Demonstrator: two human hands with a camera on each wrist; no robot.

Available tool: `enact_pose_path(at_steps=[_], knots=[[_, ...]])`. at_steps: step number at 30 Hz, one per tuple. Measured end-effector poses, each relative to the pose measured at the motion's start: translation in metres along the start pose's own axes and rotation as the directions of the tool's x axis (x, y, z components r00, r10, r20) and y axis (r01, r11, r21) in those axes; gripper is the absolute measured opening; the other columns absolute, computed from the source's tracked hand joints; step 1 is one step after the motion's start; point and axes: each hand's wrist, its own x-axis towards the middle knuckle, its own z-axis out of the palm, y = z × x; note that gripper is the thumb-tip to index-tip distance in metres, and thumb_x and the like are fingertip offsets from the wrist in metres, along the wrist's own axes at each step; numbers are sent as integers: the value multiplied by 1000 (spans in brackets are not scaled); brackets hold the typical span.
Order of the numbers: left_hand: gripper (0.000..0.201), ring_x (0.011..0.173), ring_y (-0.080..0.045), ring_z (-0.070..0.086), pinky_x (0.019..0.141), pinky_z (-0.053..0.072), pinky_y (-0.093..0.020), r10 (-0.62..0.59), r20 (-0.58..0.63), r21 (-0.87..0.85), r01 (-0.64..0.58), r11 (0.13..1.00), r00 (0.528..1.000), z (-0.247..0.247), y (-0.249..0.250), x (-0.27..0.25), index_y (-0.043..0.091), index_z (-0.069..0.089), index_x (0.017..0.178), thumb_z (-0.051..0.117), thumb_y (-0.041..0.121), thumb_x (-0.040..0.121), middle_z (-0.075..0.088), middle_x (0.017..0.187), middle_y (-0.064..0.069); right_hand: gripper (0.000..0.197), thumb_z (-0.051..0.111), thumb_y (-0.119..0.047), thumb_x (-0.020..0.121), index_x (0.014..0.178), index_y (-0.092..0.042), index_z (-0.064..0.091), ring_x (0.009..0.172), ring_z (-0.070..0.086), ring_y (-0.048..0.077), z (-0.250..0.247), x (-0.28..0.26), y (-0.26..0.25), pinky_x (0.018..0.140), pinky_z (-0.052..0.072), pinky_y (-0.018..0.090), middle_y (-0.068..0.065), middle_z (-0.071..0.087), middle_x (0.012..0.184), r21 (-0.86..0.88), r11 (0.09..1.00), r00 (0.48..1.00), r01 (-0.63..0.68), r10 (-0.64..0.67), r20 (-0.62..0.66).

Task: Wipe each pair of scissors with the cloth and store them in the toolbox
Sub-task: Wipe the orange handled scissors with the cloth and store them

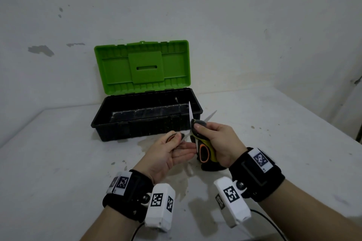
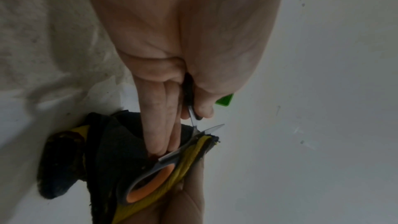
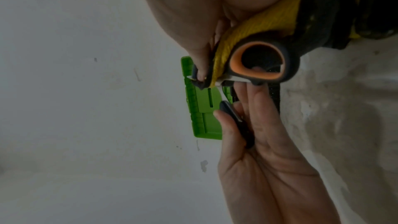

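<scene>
Yellow and black cloth (image 1: 210,147) is bunched in the right hand (image 1: 219,141), and the thumb presses it onto the scissors (image 1: 203,149) where the two blades meet. The scissors are spread wide open above the bench (image 1: 78,162), just in front of the toolbox (image 1: 147,119). One grey handle with an orange ring sits against the cloth. The other handle is pinched between the thumb and first finger of the left hand (image 1: 168,154). That hand is turned palm up, and its other fingers reach out straight toward the cloth. Both blades point up and away. The toolbox is black, and its green lid (image 1: 142,66) stands open against the wall (image 1: 254,15). White camera boxes are strapped to both wrists.
</scene>
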Motion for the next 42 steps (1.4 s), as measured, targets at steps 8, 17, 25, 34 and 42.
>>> enact_pose_path(at_steps=[8,17,25,34,42], knots=[[19,87,-31,76,67,61,-30,23,-7,48,-23,999,1000,3,1,-2,5,52,91,46,17,105,74,94,-24,9,69,-8,87,88,0,66,54,66,20,-14,7,-30,52,56,29,13,70,68,121,993,997,11,-3,-71],[25,75,-25,75,62,59,-30,112,-331,-6,-121,993,937,-3,0,12,9,63,99,59,34,99,68,80,-8,12,73,-12,85,88,-1,69,69,63,30,-11,-3,-10,79,53,50,22,69,81,131,989,992,71,-56,-111],[44,63,-26,71,63,59,-39,-8,-405,-95,-34,995,914,8,0,19,9,56,110,42,50,103,73,74,-10,10,74,-13,85,89,-4,74,68,66,22,8,-8,11,69,55,36,13,74,77,134,969,954,208,-170,-247],[39,49,-10,43,38,34,-21,301,-535,317,-142,938,790,-3,8,21,19,58,108,33,49,104,48,69,1,15,72,-15,86,97,-5,74,71,65,31,-2,-24,11,70,54,45,25,72,88,55,993,994,103,-101,-41],[35,43,-5,39,39,29,-21,385,-368,447,-202,871,846,-16,3,17,20,57,95,35,45,105,43,56,9,23,68,-12,88,105,3,72,80,67,25,-20,-7,-18,80,57,38,19,73,95,68,993,995,92,-93,19]])
